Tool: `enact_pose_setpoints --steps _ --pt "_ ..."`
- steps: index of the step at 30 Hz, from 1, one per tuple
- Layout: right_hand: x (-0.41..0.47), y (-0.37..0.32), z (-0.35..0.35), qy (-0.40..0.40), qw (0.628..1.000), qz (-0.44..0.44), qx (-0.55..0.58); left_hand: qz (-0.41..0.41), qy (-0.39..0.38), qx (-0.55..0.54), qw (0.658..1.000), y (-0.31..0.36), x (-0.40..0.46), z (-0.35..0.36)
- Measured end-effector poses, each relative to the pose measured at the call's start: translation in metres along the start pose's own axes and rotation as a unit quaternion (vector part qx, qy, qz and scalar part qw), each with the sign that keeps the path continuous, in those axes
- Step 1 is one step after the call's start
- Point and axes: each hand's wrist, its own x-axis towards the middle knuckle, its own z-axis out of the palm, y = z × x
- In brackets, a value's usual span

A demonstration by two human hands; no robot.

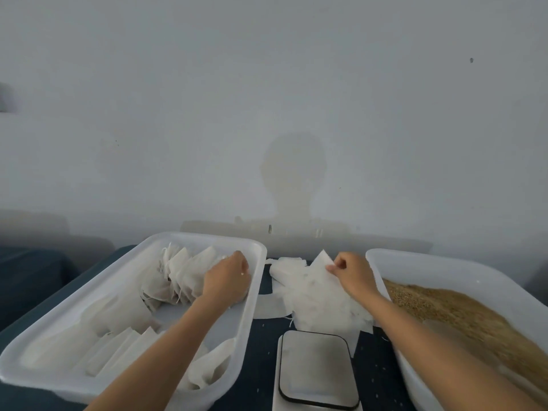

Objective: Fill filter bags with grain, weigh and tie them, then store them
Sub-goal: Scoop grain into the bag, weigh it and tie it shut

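Inside the white tray (252, 298) on the left, my left hand (226, 277) lies with curled fingers on a cluster of filled, tied filter bags (175, 274); whether it grips one is hidden. More flat bags (118, 348) lie at the tray's near end. Between the trays, my right hand (351, 272) pinches the top corner of an empty white filter bag (321, 262) from the loose pile of empty bags (314, 298). The right tray (382, 262) holds brown grain (462, 312). A small scale (317, 369) with a grey platform sits near me in the middle.
The trays stand on a dark blue cloth (376, 372) covering the table. A pale scoop (444, 330) lies partly sunk in the grain. A grey wall rises right behind the table, with my shadow on it.
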Motion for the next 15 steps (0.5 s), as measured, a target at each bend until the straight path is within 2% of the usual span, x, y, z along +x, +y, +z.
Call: enact_pose_setpoints --steps 2,5,7,9,11,15 --pt "-0.003 -0.005 -0.030 0.026 0.998 -0.015 0.052 0.032 -0.005 -0.094 0.995 0.026 -0.003 0.004" --pt "-0.014 -0.005 -0.072 0.054 0.986 -0.024 0.154 0.110 -0.041 -0.223 0.968 0.080 -0.014 0.015" --pt "-0.028 0.002 -0.093 0.066 0.984 -0.050 0.160 0.145 -0.075 -0.310 0.937 0.121 -0.027 0.024" --pt "-0.043 0.014 -0.108 0.071 0.987 -0.077 0.121 0.165 -0.114 -0.406 0.891 0.159 -0.042 0.036" --pt "-0.059 0.030 -0.117 0.064 0.988 -0.082 0.115 0.166 -0.158 -0.478 0.848 0.192 -0.056 0.049" --pt "-0.083 0.066 -0.127 0.023 0.987 -0.052 0.153 0.123 -0.202 -0.546 0.804 0.231 -0.077 0.080"
